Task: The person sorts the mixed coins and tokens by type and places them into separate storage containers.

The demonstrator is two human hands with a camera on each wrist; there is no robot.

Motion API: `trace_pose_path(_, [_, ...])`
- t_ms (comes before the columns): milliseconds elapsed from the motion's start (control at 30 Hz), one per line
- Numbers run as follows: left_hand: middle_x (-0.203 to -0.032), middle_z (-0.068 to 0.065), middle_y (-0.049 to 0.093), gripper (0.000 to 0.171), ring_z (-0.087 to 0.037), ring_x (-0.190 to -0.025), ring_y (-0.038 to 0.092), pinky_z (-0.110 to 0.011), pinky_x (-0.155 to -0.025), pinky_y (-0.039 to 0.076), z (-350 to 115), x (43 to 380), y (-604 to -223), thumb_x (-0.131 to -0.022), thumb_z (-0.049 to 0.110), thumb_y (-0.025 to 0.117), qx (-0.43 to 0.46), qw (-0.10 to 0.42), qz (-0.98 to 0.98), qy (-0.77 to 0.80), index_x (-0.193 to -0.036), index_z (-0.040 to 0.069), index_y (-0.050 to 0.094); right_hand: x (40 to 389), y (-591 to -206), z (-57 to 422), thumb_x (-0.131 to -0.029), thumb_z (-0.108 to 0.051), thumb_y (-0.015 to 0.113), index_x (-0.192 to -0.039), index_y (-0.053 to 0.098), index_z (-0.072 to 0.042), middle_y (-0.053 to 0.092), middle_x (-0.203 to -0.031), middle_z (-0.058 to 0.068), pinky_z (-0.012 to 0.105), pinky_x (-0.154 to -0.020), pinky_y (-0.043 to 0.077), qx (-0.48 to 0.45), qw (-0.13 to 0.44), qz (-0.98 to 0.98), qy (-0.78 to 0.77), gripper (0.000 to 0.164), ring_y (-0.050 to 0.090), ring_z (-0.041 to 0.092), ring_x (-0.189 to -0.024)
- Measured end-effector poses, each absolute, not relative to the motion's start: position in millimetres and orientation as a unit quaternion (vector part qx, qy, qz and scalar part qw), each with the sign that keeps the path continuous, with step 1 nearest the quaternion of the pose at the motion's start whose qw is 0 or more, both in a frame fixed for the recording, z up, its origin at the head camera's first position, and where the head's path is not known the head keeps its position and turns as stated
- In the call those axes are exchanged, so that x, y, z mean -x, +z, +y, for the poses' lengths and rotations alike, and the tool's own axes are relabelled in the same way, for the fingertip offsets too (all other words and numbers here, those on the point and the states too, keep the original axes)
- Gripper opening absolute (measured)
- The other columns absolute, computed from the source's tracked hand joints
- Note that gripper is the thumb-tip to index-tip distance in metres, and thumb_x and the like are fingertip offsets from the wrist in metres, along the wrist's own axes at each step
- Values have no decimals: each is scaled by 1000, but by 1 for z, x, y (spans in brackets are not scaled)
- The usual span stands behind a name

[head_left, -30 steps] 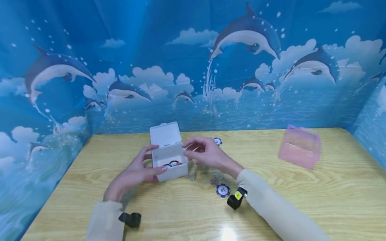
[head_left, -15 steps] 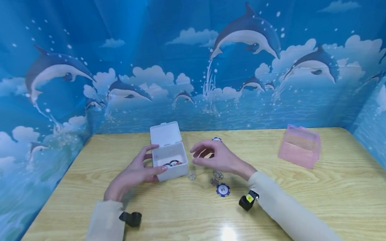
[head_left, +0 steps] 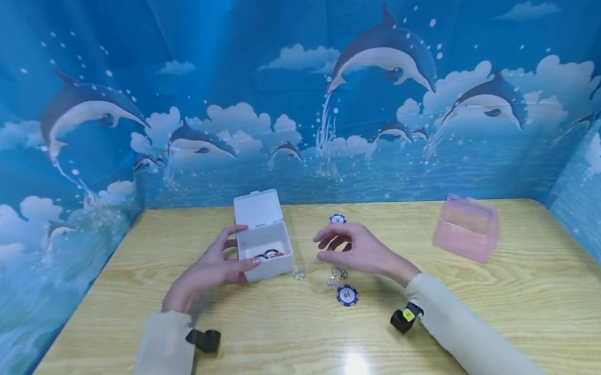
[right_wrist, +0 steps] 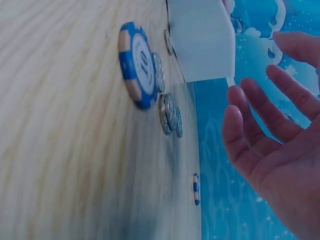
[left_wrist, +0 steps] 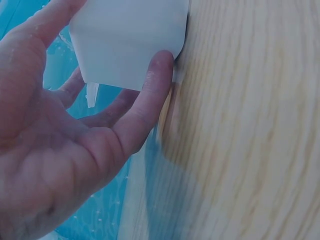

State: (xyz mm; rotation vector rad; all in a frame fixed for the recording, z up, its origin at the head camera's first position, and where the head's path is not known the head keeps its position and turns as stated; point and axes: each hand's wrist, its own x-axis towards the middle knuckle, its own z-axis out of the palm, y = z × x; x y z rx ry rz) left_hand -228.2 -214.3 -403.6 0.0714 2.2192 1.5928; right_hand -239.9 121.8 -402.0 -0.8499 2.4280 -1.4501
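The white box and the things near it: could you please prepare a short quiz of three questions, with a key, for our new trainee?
1. Which hand holds the white box?
A) The left
B) The right
C) Both

2. True or false: the lid of this box is closed.

3. Fill in: the blue-edged chip lying beside the coins shows the number ___.

Key:
1: A, the left hand.
2: False, the lid stands open.
3: 10.

Free gap between right hand (head_left: 359, 248) and white box (head_left: 277, 268); coins (right_wrist: 171, 112) nearby, clearance hard to judge.
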Motion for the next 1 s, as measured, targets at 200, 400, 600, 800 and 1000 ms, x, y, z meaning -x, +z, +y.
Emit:
trace_pose_path(200, [-164, -19, 23, 94, -46, -133, 54, -45, -93, 63, -215, 229, -405, -92, 25, 78, -26, 204, 792, 575, -162, 30, 16, 236, -403, 130, -94, -25, 74, -128, 65, -5, 70, -119, 16, 33, -84, 61, 289, 94, 821, -484, 41, 68, 20, -102])
trace_pose_path(400, [-165, -19, 21, 96, -46, -135, 53, -44, -93, 63, -214, 229, -406, -90, 27, 80, -26, 204, 792, 575, -162, 30, 16, 231, -403, 138, -93, -27, 75, -129, 66, -6, 72, -112, 7, 30, -80, 61, 286, 101, 829, -469, 43, 68, 19, -97])
trace_pose_path(600, [-164, -20, 22, 95, -45, -133, 55, -44, -92, 63, -215, 229, -406, -91, 27, 79, -28, 202, 792, 576, -162, 30, 15, 226, -404, 147, -92, -26, 77, -128, 67, -8, 73, -112, 9, 31, -77, 62, 297, 99, 838, -447, 41, 69, 19, -94])
trace_pose_path(800, [-165, -20, 22, 96, -45, -133, 55, -44, -92, 63, -215, 228, -405, -91, 28, 79, -28, 202, 794, 573, -162, 30, 15, 220, -407, 157, -92, -29, 77, -129, 67, -10, 72, -110, 7, 30, -78, 61, 290, 115, 845, -434, 43, 67, 18, -94])
trace_pose_path(1000, [-165, -19, 22, 94, -45, -133, 54, -44, -92, 63, -214, 228, -405, -92, 26, 79, -26, 203, 793, 573, -162, 30, 15, 214, -412, 163, -90, -31, 78, -129, 67, -11, 72, -106, 3, 27, -76, 60, 295, 121, 852, -415, 46, 68, 15, -89])
